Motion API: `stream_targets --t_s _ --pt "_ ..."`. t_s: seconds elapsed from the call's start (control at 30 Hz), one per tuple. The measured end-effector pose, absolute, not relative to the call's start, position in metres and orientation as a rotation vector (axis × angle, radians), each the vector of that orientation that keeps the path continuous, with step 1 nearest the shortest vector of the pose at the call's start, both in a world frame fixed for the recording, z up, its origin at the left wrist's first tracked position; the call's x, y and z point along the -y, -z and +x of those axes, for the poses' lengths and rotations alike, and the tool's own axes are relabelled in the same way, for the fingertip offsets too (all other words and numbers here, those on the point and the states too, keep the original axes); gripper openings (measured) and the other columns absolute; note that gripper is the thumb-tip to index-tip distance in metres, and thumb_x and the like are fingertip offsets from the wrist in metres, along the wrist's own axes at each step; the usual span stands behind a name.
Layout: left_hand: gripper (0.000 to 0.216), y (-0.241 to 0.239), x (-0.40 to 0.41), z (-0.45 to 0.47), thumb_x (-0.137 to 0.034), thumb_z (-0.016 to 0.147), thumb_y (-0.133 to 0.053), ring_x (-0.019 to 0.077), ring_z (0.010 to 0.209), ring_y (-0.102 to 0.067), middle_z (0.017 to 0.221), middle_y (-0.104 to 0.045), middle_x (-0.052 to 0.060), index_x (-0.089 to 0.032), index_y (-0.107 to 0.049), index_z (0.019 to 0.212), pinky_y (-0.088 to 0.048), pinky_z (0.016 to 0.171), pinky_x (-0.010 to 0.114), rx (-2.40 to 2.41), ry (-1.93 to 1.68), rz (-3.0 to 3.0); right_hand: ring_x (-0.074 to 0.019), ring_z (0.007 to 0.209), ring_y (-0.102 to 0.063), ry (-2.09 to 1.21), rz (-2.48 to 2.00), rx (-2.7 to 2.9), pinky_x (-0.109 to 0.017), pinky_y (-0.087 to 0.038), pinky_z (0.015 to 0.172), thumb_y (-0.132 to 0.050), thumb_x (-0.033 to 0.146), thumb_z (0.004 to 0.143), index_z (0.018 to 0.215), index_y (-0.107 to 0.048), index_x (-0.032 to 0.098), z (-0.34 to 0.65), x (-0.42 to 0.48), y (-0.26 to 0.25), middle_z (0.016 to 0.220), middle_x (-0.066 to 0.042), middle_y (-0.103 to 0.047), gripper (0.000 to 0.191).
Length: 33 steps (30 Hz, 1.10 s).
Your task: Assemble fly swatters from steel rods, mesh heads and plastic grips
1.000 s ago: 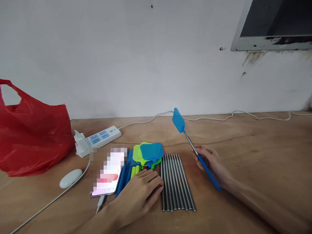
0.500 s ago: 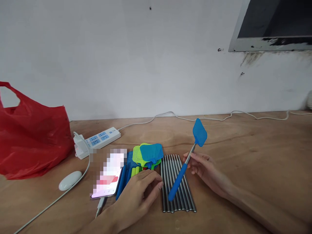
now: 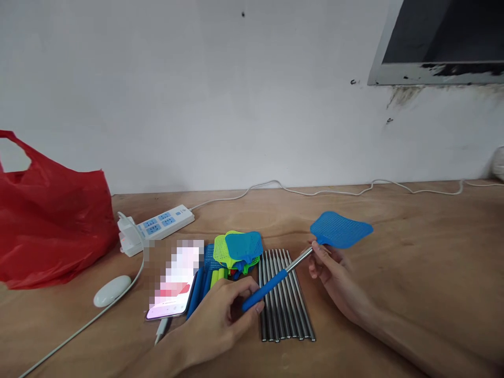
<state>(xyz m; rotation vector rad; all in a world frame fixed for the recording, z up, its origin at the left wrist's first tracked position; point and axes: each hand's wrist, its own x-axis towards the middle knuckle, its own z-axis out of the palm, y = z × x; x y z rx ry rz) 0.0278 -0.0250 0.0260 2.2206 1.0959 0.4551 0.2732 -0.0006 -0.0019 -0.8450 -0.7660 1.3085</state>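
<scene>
A blue telescopic fly swatter [image 3: 264,290] slants across the middle, its mesh head up at the right. My right hand [image 3: 334,275] is closed on its metal shaft just below the head, thumb and fingers pinching it. At the lower end, the blue grip lies between the thumb and fingers of my left hand [image 3: 224,317], which is closed around it. Below the swatter, several metal rods [image 3: 281,310] lie side by side on the table. Left of them is a pile of blue, green and yellow fly swatters [image 3: 238,249], their grips partly hidden behind my left hand.
A lit phone [image 3: 177,283] with a charging cable lies left of the pile. Behind it are a white power strip [image 3: 167,223] and a white mouse-shaped object [image 3: 113,291]. A red plastic bag [image 3: 55,226] stands at far left. A white cord [image 3: 311,193] runs along the wall.
The fly swatter has tilted over, its head swinging right and its grip end moving left into my left hand. My left fingers have closed on the grip; my right hand slid nearer the head.
</scene>
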Motion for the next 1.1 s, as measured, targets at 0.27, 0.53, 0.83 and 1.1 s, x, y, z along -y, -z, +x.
stream_targets --t_s 0.27,0.53,0.83,1.1 --pt "0.032 -0.028 0.023 0.029 -0.046 0.100 -0.045 0.0132 0.061 -0.046 0.069 -0.050 -0.004 -0.020 -0.059 0.089 -0.035 0.056 0.024 -1.077 -0.458 2.166 -0.0119 0.061 -0.060 -1.336 -0.864 0.803 -0.021 -0.049 0.051 -0.091 0.041 0.061 0.070 -0.074 0.022 0.272 0.007 0.003 0.067 0.001 -0.066 0.027" --pt "0.037 -0.039 0.025 0.033 -0.045 0.104 -0.035 0.0167 0.073 -0.053 0.081 -0.059 0.000 -0.020 -0.057 0.088 -0.041 0.066 0.028 -1.075 -0.371 2.235 -0.0145 0.062 -0.059 -1.425 -0.976 0.956 -0.025 -0.047 0.052 -0.085 0.054 0.065 0.081 -0.078 0.022 0.264 0.017 0.004 0.066 -0.001 -0.065 0.036" --pt "0.040 -0.047 0.029 0.037 -0.038 0.107 -0.025 0.0187 0.069 -0.058 0.077 -0.063 0.002 -0.022 -0.055 0.087 -0.041 0.063 0.030 -1.109 -0.270 2.409 -0.0119 0.058 -0.054 -1.498 -0.966 0.918 -0.024 -0.046 0.051 -0.086 0.052 0.065 0.078 -0.073 0.022 0.258 0.020 -0.010 0.064 0.001 -0.061 0.035" --pt "0.049 -0.028 0.035 0.002 -0.051 0.106 -0.023 0.0183 0.070 -0.062 0.075 -0.065 0.000 -0.025 -0.059 0.087 -0.042 0.063 0.029 -1.151 -0.373 2.397 -0.0123 0.059 -0.055 -1.281 -1.049 0.763 -0.024 -0.045 0.048 -0.092 0.041 0.060 0.070 -0.074 0.022 0.299 0.004 -0.007 0.067 -0.001 -0.064 0.029"
